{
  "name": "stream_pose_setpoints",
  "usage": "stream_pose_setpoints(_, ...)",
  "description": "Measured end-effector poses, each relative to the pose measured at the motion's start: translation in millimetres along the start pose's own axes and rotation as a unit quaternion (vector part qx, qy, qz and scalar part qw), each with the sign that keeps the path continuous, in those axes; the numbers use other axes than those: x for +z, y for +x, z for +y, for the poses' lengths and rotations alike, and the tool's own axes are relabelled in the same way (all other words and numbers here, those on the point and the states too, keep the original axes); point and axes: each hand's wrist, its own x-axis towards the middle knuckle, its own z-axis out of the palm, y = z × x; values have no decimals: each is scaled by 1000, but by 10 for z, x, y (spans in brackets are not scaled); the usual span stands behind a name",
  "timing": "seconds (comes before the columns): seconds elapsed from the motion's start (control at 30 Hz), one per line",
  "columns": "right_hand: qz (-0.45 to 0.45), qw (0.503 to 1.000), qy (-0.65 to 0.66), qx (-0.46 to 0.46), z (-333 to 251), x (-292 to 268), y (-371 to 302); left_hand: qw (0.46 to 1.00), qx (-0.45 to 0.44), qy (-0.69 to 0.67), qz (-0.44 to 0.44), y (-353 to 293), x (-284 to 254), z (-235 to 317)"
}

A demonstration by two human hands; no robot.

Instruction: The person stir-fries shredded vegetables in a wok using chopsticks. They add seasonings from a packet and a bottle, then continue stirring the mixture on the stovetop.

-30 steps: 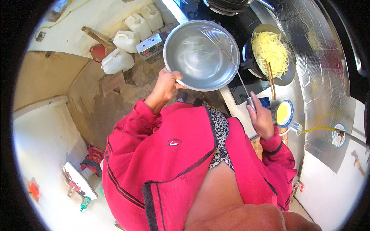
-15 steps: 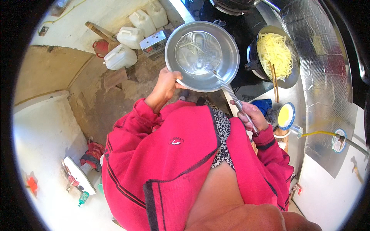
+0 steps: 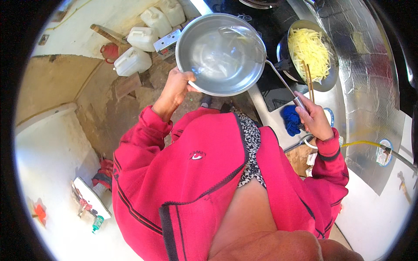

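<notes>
Holding a big round metal bowl [image 3: 221,54] by its near rim, the left hand [image 3: 176,87] has its fingers curled under the edge and its thumb on top. The bowl is shiny and silver, smooth inside, and it holds clear water with a few pale strips. It is held up in the air, just left of the stove.

A metal strainer [image 3: 244,39] made of thin wire mesh sits inside the bowl, at its far side. Its long thin handle slants down to the right hand [image 3: 314,119], which is closed tight around the end of the handle. The right arm is bent, with the elbow low and the hand up by the counter edge. The left arm reaches forward and up. Both sleeves are bright red, soft cloth with dark stripes at the cuffs.

Right of the bowl, a dark round pan [image 3: 311,54] sits on the black stove [image 3: 265,19]. It is full of thin yellow shreds [image 3: 308,48], cut like little sticks. 2 wooden chopsticks [image 3: 308,80] lean on the pan's near rim. Crinkly silver foil [image 3: 370,65] covers the wall behind the pan.

A fuzzy blue cloth [image 3: 291,119] lies on the counter, just left of the right hand. A yellow hose [image 3: 363,143] runs along the right side.

On the dirt floor far left of the bowl stand 4 white plastic jugs [image 3: 133,61], boxy with caps. A red thing [image 3: 109,51] sits beside them.
</notes>
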Motion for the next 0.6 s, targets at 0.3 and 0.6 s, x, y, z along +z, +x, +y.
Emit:
stream_pose_setpoints(0.3, -206, 948, 232, 62, 164, 118, 53, 999, -15, 16, 24, -4, 1, -143)
stream_pose_setpoints(0.6, -288, 776, 556, 81, 374, 654, 251, 1000, -27, -11, 9, -93, -18, -175)
